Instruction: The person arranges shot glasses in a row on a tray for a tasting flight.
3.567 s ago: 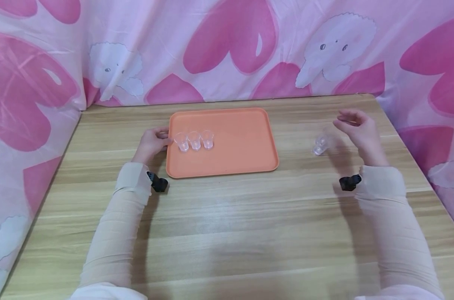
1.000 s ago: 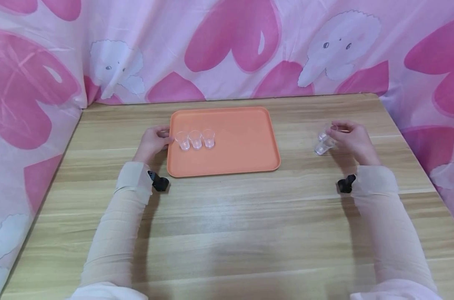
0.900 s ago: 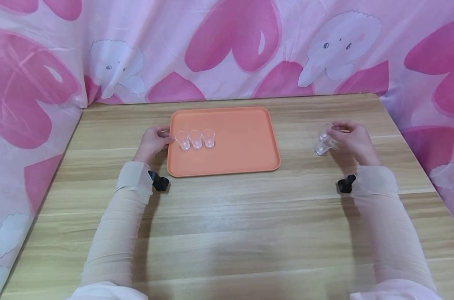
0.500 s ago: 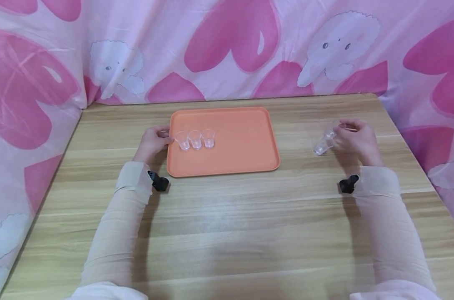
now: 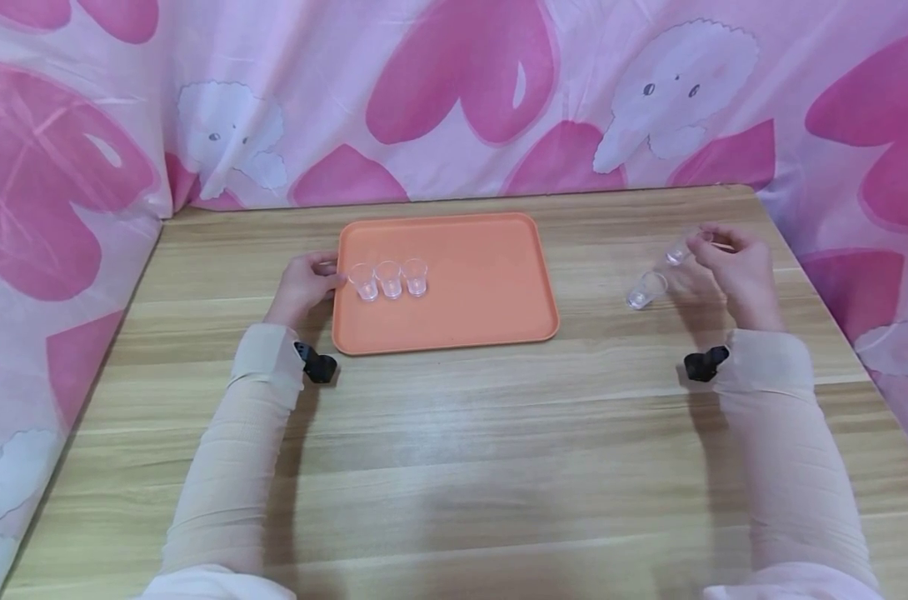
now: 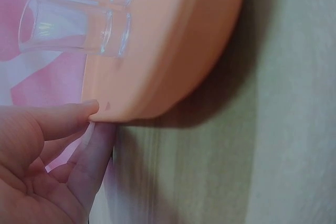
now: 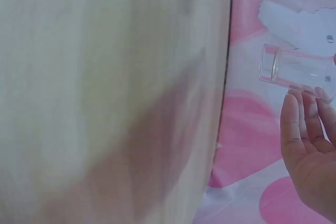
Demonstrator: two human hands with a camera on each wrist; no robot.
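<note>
Beside the orange tray [image 5: 484, 283], my left hand [image 5: 304, 287] pinches its left rim, thumb on top and fingers underneath, as the left wrist view shows. Three small clear cups [image 5: 391, 280] stand upright in a row on the tray's left half. My right hand [image 5: 735, 262] holds another small clear cup [image 7: 296, 69] by its upper part, raised over the right side of the table. The fingertips lie along that cup's side in the right wrist view, with the thumb mostly out of frame. A further clear cup [image 5: 646, 290] stands on the wood just left of this hand.
The wood-grain table [image 5: 454, 450] runs back to a pink patterned cloth [image 5: 454, 100] that hangs behind and at both sides. A small black camera sits on each wrist, and the arms reach in from the front.
My right hand has moved right and away from me with its cup, which now stands apart from the cup on the table. The left hand and the tray have stayed put.
</note>
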